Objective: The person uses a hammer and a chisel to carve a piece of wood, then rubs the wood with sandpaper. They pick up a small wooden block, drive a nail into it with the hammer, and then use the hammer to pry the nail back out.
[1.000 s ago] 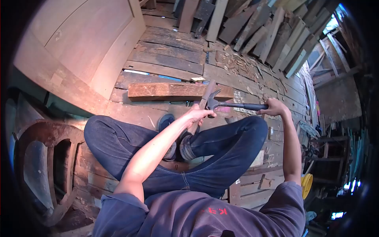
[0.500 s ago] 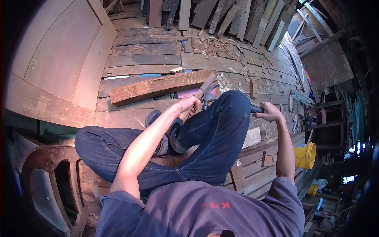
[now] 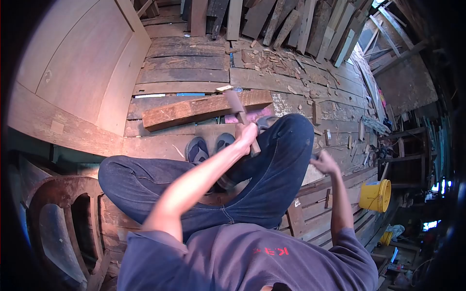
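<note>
Your left hand (image 3: 246,133) grips the wood strip (image 3: 241,119); right hand (image 3: 324,164) is blurred, grip unclear; a swing could strike your knee (image 3: 291,128).

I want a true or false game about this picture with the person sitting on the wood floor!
1. The left hand holds a wood piece. True.
2. The bucket is blue. False: it is yellow.
3. The person wears jeans. True.
4. A thick beam lies on the floor ahead. True.
5. The right hand rests on the beam. False: it is blurred beside the knee, away from it.
</note>
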{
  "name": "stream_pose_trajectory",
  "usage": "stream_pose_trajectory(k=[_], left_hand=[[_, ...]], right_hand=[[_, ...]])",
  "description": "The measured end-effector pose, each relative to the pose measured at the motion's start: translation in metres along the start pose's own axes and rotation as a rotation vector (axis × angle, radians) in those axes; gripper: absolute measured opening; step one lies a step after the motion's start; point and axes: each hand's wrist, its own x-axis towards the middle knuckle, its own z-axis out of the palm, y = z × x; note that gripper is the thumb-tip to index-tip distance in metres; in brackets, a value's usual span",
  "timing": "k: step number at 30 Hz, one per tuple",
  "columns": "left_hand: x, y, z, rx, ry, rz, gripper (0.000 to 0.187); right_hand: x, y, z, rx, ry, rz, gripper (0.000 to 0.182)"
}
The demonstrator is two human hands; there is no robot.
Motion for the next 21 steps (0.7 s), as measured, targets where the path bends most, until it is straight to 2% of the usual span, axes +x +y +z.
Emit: stream_pose_trajectory(k=[1, 2, 3, 4, 5, 6, 7, 9, 12, 14, 17, 19, 21], left_hand=[[0.005, -0.011, 0.002, 0.077, 0.173, 0.007, 0.008], [-0.009, -0.015, -0.008, 0.209, 0.041, 0.002, 0.008], [-0.012, -0.005, -0.025, 0.335, -0.08, 0.03, 0.009], [-0.008, -0.009, -0.036, 0.257, -0.049, -0.095, 0.016], [-0.013, 0.003, -0.048, 0.127, -0.089, -0.112, 0.013], [-0.014, 0.014, -0.061, 0.177, -0.093, -0.084, 0.013], [-0.015, 0.03, -0.072, 0.161, -0.104, -0.069, 0.022], [-0.01, 0.052, -0.095, -0.023, -0.282, -0.07, 0.042], [-0.02, 0.072, -0.111, -0.292, -0.526, -0.071, 0.055], [-0.026, 0.073, -0.114, -0.441, -0.652, -0.106, 0.06], [-0.033, 0.068, -0.114, -0.489, -0.722, -0.095, 0.063], [-0.037, 0.066, -0.117, -0.48, -0.69, -0.08, 0.065], [-0.037, 0.067, -0.114, -0.432, -0.696, -0.078, 0.065]], right_hand=[[0.003, 0.032, 0.029, -0.067, 0.036, -0.109, 0.05], [-0.016, 0.02, 0.038, -0.076, 0.032, -0.051, 0.038], [-0.021, 0.028, 0.038, -0.101, 0.091, -0.076, 0.047], [-0.018, 0.038, 0.04, -0.172, 0.095, 0.015, 0.05], [-0.022, 0.055, 0.049, -0.233, 0.079, 0.121, 0.053], [-0.031, 0.063, 0.057, -0.228, 0.103, 0.159, 0.056], [-0.036, 0.065, 0.062, -0.219, 0.14, 0.19, 0.059], [-0.049, 0.059, 0.062, -0.187, 0.159, 0.327, 0.059], [-0.062, 0.06, 0.064, -0.222, 0.21, 0.431, 0.06], [-0.061, 0.066, 0.073, -0.18, 0.258, 0.452, 0.061], [-0.058, 0.065, 0.081, -0.121, 0.28, 0.489, 0.061], [-0.055, 0.064, 0.085, -0.09, 0.297, 0.542, 0.061], [-0.052, 0.072, 0.097, -0.116, 0.366, 0.493, 0.063]])
